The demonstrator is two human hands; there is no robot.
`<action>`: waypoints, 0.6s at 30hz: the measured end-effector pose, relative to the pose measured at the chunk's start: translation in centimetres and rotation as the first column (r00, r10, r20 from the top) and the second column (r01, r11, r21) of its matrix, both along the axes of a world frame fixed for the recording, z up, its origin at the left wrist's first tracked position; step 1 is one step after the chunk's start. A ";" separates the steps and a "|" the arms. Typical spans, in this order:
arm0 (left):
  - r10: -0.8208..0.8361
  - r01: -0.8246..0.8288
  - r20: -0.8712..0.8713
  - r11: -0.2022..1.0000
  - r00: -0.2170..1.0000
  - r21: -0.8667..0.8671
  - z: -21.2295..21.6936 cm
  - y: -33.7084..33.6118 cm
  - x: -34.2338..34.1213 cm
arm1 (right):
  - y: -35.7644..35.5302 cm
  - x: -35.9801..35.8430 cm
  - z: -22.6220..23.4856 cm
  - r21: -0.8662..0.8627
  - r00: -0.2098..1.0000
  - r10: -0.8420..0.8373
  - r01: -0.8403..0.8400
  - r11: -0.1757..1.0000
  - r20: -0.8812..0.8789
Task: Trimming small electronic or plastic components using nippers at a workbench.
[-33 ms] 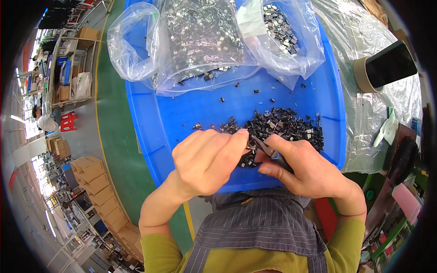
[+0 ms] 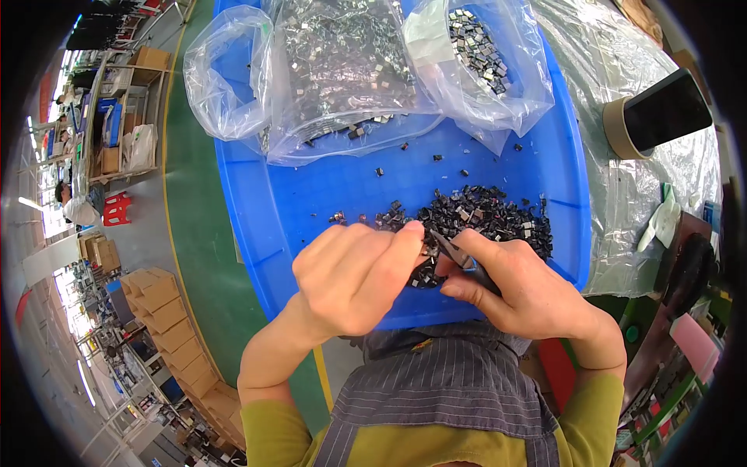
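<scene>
Over the near side of a blue tray, my left hand is closed in a pinch. Whatever lies between its thumb and finger is too small and covered to name. Wrapped round a pair of small pliers is my right hand. Their metal jaws point left, close to my left fingertips; part of the dark handle shows by my right thumb. Just beyond and beneath both hands spreads a heap of small black parts, some with shiny metal faces.
Clear plastic bags with small square parts, one in the middle and one at the right, lie in the tray's far half. On the plastic-covered table a phone leans in a cardboard ring, near a white glove.
</scene>
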State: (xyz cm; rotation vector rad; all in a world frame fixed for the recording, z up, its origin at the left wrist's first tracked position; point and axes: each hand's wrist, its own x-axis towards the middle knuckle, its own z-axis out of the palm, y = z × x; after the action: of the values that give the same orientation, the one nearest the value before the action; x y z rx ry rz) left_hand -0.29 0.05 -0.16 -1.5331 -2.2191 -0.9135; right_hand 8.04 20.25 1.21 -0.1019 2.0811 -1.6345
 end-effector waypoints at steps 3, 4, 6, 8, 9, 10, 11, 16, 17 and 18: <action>0.035 -0.035 0.003 0.999 0.999 -0.012 -0.3 0.3 0.0 | -0.2 0.0 0.0 -0.006 0.998 -0.057 0.057 0.998 -0.018; 0.033 -0.033 0.001 0.999 0.999 -0.011 -0.2 0.2 0.2 | -0.3 0.0 -0.1 -0.015 0.996 -0.090 0.090 0.996 -0.028; 0.031 -0.060 0.696 0.998 0.717 0.018 0.3 0.2 0.8 | -0.1 0.1 -0.6 -0.029 0.996 -0.064 0.062 0.998 -0.059; -0.007 -0.053 0.942 0.998 0.335 0.026 1.7 0.1 0.3 | -0.1 0.1 -0.5 -0.045 0.996 -0.034 0.030 0.999 -0.088; -0.107 -0.002 0.987 0.994 0.119 0.108 1.9 0.1 -0.1 | -0.2 -0.1 -0.1 -0.051 0.997 -0.024 0.020 0.998 -0.080; -0.195 0.029 0.975 0.980 -0.108 0.199 1.9 0.1 -0.2 | -0.2 -0.2 0.1 -0.057 0.997 -0.014 0.010 0.998 -0.071; -0.261 0.006 0.959 0.965 -0.112 0.263 1.7 0.2 -0.1 | -0.3 -0.1 -0.1 -0.057 0.997 -0.013 0.009 0.998 -0.071; -0.285 0.090 0.945 0.958 0.160 0.273 1.3 -0.2 0.2 | -0.2 -0.2 -0.4 -0.076 0.997 0.007 -0.013 0.997 -0.079; -0.256 0.094 0.934 0.966 0.248 0.240 1.3 -0.3 0.4 | -0.3 -0.3 -0.3 -0.076 0.997 0.008 -0.014 0.997 -0.078; -0.225 0.095 0.915 0.974 0.335 0.205 1.3 -0.3 0.5 | -0.4 -0.4 -0.2 -0.089 0.996 -0.024 0.016 0.996 -0.084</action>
State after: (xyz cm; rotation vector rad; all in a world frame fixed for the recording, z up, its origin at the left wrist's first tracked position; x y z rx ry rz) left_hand 0.19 -0.28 1.15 -1.2836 -2.5643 -2.4806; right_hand 7.65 19.88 1.04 -0.1834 2.0786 -1.7624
